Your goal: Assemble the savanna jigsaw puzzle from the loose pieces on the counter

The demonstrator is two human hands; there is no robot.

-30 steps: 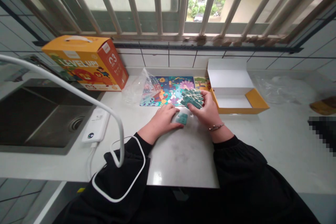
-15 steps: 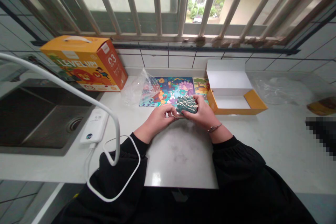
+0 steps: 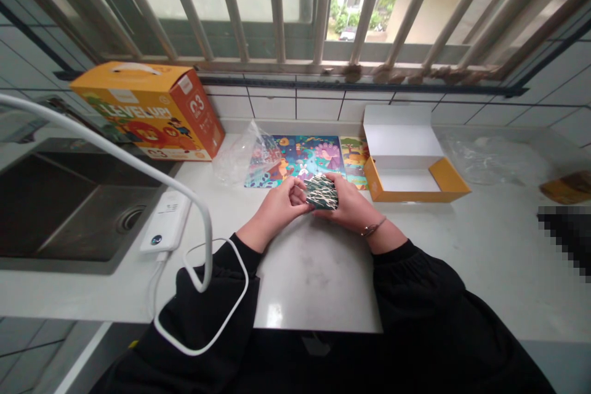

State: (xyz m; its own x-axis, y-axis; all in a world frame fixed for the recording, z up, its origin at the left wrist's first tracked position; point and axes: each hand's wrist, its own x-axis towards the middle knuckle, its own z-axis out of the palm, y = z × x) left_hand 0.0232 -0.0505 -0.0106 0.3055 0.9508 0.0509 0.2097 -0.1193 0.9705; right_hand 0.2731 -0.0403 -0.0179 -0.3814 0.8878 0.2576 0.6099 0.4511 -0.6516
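A small stack of dark green puzzle pieces (image 3: 322, 192) with pale edges, lying unevenly over one another, is held above the counter in front of me. My right hand (image 3: 346, 203) grips it from the right, thumb at the near side and fingers at the far side. At its left edge, my left hand (image 3: 289, 200) has curled fingers and a thumb that reaches under the near corner. Just behind the hands lies a colourful animal picture sheet (image 3: 295, 157), partly covered by a clear plastic bag (image 3: 244, 157).
An opened orange-and-white box (image 3: 410, 181) stands right of the hands. A large orange carton (image 3: 152, 114) sits at the back left beside the sink (image 3: 83, 215). A white power bank (image 3: 167, 221) with a looping white cable (image 3: 203, 246) lies left. More clear plastic (image 3: 484, 157) is at right.
The puzzle pieces and my right hand have shifted slightly left and towards me. My left fingers have moved up along the stack's left edge. Everything else has stayed in place.
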